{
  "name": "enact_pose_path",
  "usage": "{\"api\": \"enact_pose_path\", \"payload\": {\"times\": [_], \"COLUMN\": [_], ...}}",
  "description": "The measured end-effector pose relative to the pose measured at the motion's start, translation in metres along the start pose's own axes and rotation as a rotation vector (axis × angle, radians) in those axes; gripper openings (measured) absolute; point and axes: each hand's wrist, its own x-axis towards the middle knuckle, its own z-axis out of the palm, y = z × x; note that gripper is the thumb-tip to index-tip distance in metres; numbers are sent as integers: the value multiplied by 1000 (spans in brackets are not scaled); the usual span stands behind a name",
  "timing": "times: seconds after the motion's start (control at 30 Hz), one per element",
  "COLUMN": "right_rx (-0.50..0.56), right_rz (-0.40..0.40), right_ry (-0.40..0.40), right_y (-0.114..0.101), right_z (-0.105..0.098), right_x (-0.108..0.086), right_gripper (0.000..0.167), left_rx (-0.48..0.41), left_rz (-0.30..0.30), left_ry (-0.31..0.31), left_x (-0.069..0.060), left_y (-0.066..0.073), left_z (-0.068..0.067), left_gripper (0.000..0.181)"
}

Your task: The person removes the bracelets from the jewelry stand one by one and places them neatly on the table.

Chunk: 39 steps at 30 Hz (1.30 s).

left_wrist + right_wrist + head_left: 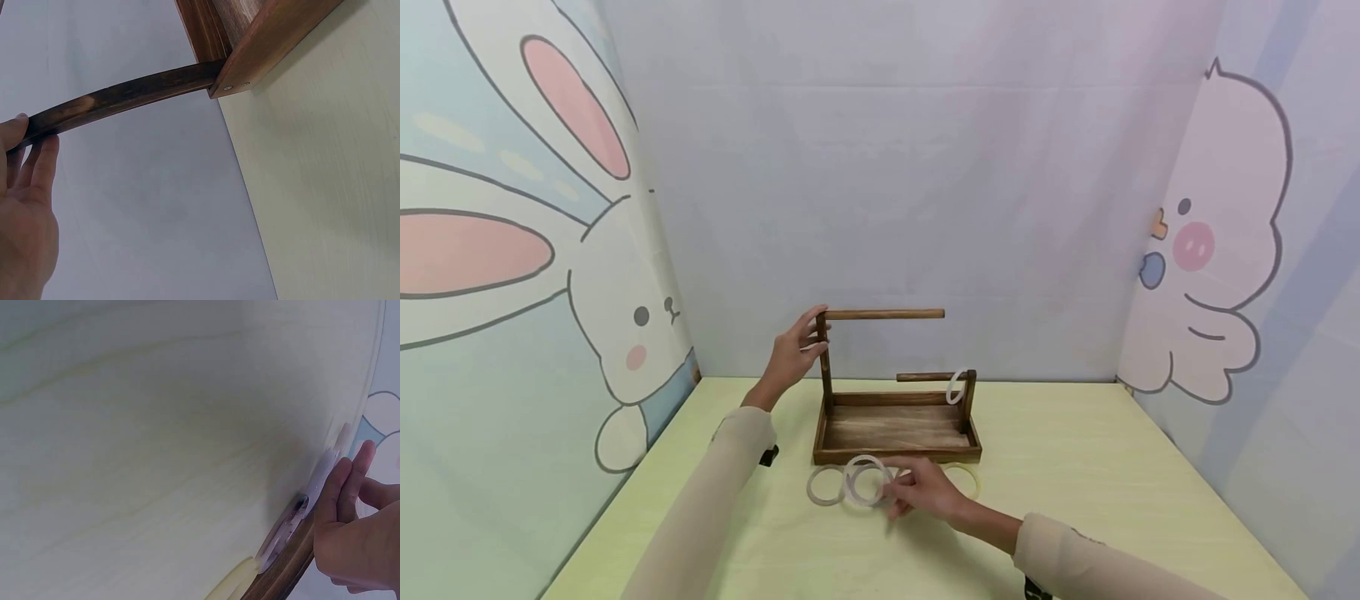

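My left hand [792, 354] grips the taller upright post [825, 371] of a wooden stand near its top, with thumb and fingers on either side. In the head view my right hand [928, 489] pinches a white ring [847, 479] at its right edge, just in front of the stand's tray [895, 457]. That ring overlaps a lavender ring [320, 478] lying behind it. A greyish ring [810, 487] lies to the left, and a yellow ring [977, 481] lies partly behind my right hand. The pinched ring is hard to make out in the right wrist view.
From the tall post a long upper bar [887, 314] reaches right. A lower bar [928, 377] runs left from the shorter post [967, 404], with a white ring [951, 393] hanging on it. The stand sits on a pale yellow table [1060, 475] before a curtain [895, 192].
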Motion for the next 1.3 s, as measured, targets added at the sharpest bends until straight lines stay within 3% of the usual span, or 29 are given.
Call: {"api": "enact_pose_path", "payload": {"times": [0.37, 0.6, 0.9, 1.3], "right_rx": [-12, -21, -67, -48], "right_rz": [28, 2, 53, 80], "right_ry": [-30, -58, -82, -100], "right_y": [3, 6, 5, 8], "right_z": [8, 11, 16, 18], "right_x": [-2, -3, -7, -5], "right_gripper": [48, 44, 43, 40], "left_rx": [-5, -5, -9, -13], "left_rz": [-19, 13, 11, -11], "left_ry": [-2, 0, 1, -4], "left_x": [-1, -2, -1, 1], "left_y": [0, 1, 2, 2], "left_z": [-2, -1, 0, -1], "left_gripper": [78, 79, 79, 78]}}
